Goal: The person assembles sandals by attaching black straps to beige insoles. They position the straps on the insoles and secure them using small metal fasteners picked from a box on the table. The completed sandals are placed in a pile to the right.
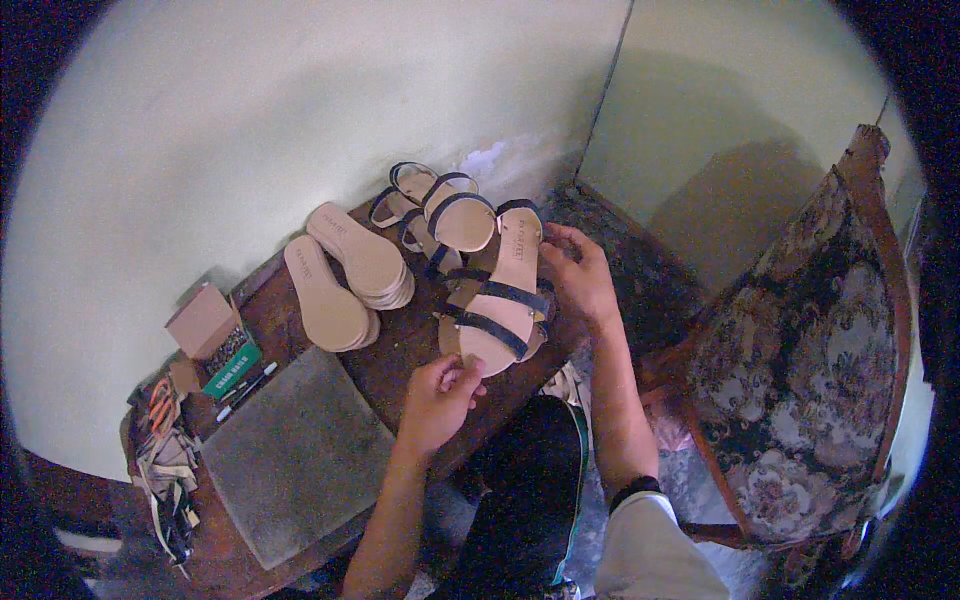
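A beige-soled sandal (515,262) with dark straps lies tilted between my two hands, over another sandal of the same kind that it partly hides. At its toe, my left hand (434,402) pinches the sole's edge between thumb and fingers. My right hand (584,278) is closed at the heel end, thumb and forefinger against the sole's right side. Just behind, more dark-strapped sandals (464,222) are heaped together. To their left are two stacks of beige insoles (330,305), one behind the other (357,250).
A dark square slab (300,455) rests on the brown wooden table (395,355). Beside it are pens (247,391), an opened box of small nails (222,350) and a pile of strap scraps (168,460). A flower-patterned chair (790,370) stands at right; a wall rises behind the table.
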`<state>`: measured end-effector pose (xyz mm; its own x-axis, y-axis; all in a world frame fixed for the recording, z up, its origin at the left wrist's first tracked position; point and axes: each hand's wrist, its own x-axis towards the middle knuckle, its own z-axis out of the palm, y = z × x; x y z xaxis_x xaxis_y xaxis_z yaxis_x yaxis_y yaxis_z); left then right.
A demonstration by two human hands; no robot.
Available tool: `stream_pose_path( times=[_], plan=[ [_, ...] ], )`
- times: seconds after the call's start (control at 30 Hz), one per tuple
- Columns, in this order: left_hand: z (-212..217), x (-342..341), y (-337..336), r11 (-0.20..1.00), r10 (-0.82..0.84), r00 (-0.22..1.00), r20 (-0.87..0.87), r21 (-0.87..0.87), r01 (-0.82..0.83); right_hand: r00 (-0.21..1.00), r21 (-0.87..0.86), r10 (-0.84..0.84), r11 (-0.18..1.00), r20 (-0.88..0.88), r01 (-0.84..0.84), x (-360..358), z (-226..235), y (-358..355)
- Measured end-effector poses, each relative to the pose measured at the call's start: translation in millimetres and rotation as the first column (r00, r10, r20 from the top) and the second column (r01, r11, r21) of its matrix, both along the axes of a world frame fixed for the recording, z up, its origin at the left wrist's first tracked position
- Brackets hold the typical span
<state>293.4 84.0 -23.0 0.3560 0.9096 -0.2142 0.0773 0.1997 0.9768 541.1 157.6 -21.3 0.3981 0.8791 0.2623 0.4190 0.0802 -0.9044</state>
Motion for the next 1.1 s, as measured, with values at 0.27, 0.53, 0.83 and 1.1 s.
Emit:
stream_pose_path(
  times=[0.27, 0.53, 0.83, 1.1],
  plan=[
    [12.6, 5.2, -1.1, 0.995, 0.063, 0.998, -0.025, -0.076, -0.065, 0.992, -0.068, 0.108, 0.991, -0.069, -0.113, -8.9, 3.9, -18.5],
    [9.6, 3.9, -2.9, 0.994, 0.051, 0.999, -0.006, -0.094, -0.051, 0.995, -0.059, 0.093, 0.994, -0.040, -0.095, -12.9, 6.0, -20.5],
    [16.5, -15.2, -9.6, 0.996, 0.029, 0.995, -0.095, -0.082, -0.037, 1.000, -0.066, 0.011, 0.998, 0.024, -0.009, -30.9, 49.5, -45.4],
    [22.5, -74.3, -26.7, 0.989, 0.126, 0.992, -0.011, 0.086, -0.124, 0.910, 0.041, 0.379, 0.920, 0.170, -0.390, -120.0, 108.6, -79.9]
  ],
)
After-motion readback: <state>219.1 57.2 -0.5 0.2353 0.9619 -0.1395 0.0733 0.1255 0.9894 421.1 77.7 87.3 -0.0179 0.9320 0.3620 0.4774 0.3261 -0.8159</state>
